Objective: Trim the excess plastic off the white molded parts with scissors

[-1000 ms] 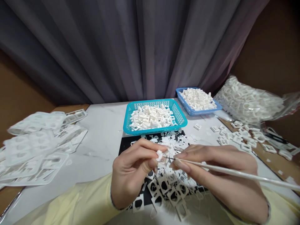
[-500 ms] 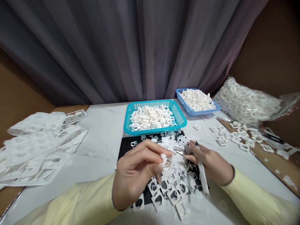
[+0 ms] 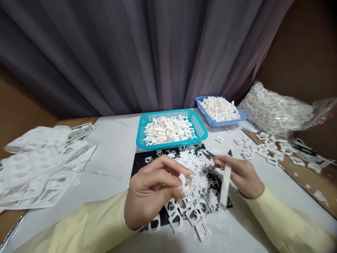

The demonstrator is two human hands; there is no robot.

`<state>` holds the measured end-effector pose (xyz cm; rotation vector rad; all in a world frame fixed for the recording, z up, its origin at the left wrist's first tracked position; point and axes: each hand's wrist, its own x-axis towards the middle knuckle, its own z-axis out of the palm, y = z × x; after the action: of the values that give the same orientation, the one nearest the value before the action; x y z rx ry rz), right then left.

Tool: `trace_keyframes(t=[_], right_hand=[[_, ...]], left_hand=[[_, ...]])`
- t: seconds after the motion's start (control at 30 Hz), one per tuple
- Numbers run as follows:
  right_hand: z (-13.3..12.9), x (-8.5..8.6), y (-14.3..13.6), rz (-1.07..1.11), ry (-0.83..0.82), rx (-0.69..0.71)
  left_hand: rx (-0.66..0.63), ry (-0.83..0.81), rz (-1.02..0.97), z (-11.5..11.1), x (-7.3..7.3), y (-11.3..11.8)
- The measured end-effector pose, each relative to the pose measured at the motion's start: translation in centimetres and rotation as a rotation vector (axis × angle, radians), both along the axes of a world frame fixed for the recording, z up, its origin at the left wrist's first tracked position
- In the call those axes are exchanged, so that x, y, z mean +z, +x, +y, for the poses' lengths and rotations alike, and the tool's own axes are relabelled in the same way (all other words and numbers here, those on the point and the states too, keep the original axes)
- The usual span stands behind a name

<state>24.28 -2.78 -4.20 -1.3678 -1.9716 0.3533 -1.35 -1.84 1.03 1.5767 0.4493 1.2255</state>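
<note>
My left hand (image 3: 154, 191) pinches a small white plastic piece with an opening (image 3: 185, 182) between thumb and fingers, over the middle of the heap. To its right, my right hand (image 3: 243, 174) is closed around a slim metal tool that looks like tweezers (image 3: 207, 153), its tips pointing left and away from the piece. A flat white stick (image 3: 225, 184) also hangs from the right hand, slanting down. Below both hands lie thin white scraps (image 3: 196, 163) on a black mat (image 3: 138, 163). Several square white frames with holes (image 3: 176, 222) lie at the mat's near edge.
A turquoise basket (image 3: 138, 135) full of white pieces stands behind the mat, with a blue basket (image 3: 226, 123) behind it to the right. A clear bag of white parts (image 3: 279, 109) and loose pieces (image 3: 271, 147) lie right. White moulded sheets (image 3: 39, 168) are piled left.
My right hand has drawn the tool away from the white piece, up and to the right. The white stick has swung to a different angle. My left hand still holds the piece.
</note>
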Motion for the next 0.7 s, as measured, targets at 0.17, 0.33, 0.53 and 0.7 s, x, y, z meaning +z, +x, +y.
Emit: trace_keyframes(t=[0.17,0.33,0.53,0.7], right_hand=[[-2.2,5.8,-1.6,0.277,-0.063,-0.073],[-4.0,7.4,-3.5,0.247,0.065,0.032],[-5.1,6.0,-4.6,0.027,0.333,-0.026],[-5.1,6.0,-5.0,-0.068,0.340,-0.007]], left_hand=[[0.024,0.155,-0.014,0.5,-0.5,0.2],[0.026,0.169,0.000,0.6,-0.8,0.2],[0.028,0.189,0.011,0.7,-0.9,0.2],[0.067,0.224,0.045,0.8,-0.8,0.3]])
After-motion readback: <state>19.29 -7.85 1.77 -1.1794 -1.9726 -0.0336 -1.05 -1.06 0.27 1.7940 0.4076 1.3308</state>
